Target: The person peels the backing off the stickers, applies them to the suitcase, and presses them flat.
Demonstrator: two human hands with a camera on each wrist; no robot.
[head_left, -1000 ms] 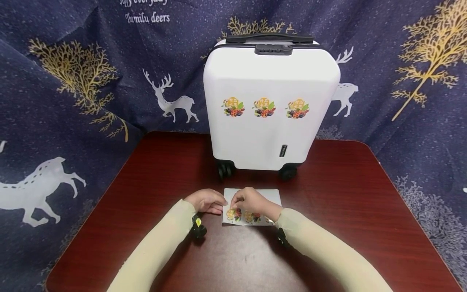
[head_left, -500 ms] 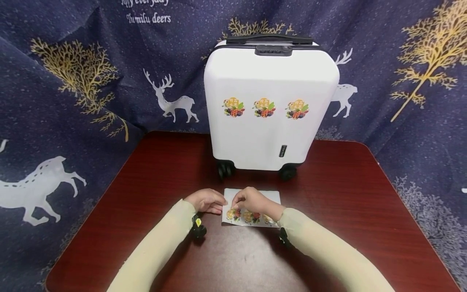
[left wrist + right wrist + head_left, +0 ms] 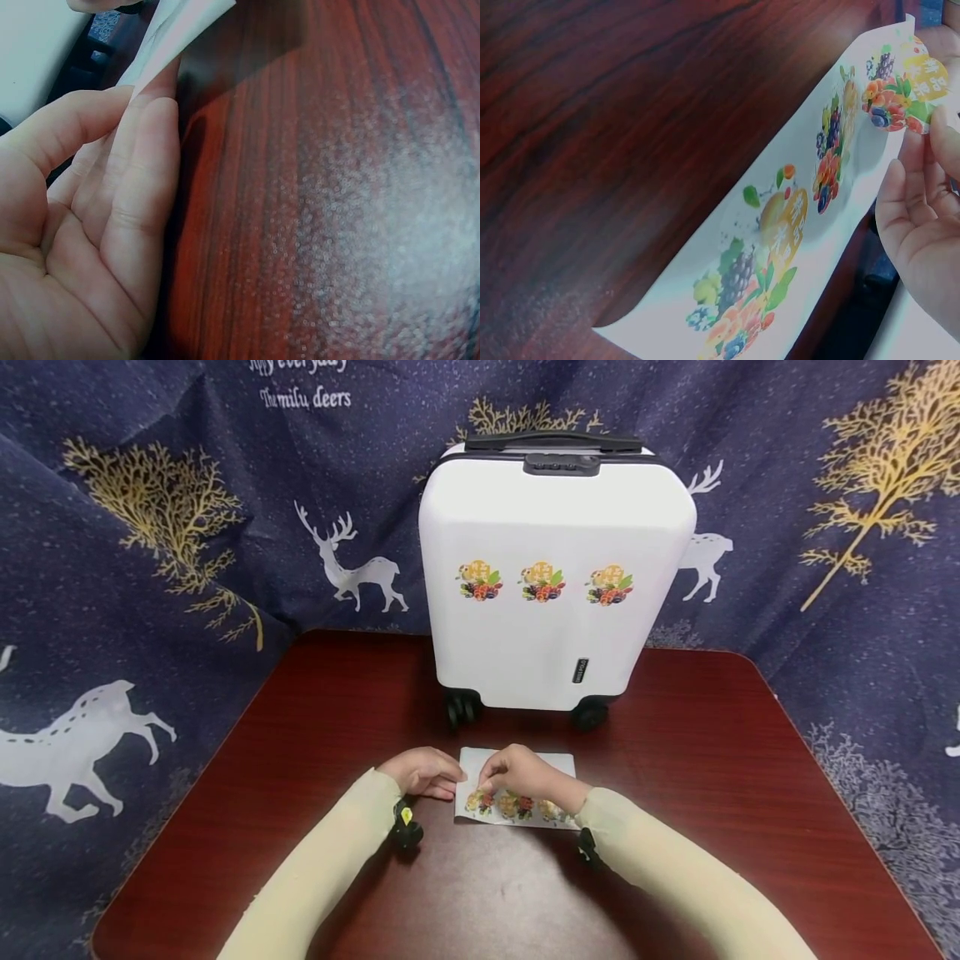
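Note:
A white sticker sheet (image 3: 558, 766) bearing a row of three fruit stickers lies on the table between both hands. My left hand (image 3: 425, 772) pinches its left edge, thumb above and fingers beneath, as the left wrist view shows; the sheet (image 3: 171, 46) bends upward there. With thumb and fingertips, my right hand (image 3: 521, 775) pinches the edge of the leftmost fruit sticker (image 3: 900, 94). In the right wrist view that sticker's yellow and green edge stands off the sheet. Two more fruit stickers lie along the sheet, the nearest one (image 3: 739, 289) large in that view.
Behind the sheet a white suitcase (image 3: 517, 652) stands upright on black wheels. Three matching fruit stickers (image 3: 542, 582) run across its front. The dark red table (image 3: 360, 693) extends to both sides, and a blue deer-print cloth (image 3: 270, 585) hangs behind.
My right hand has shifted slightly to the right, with its fingers still at the leftmost sticker. The sheet has turned a little, its near edge edging toward me. My left hand stays nearly still.

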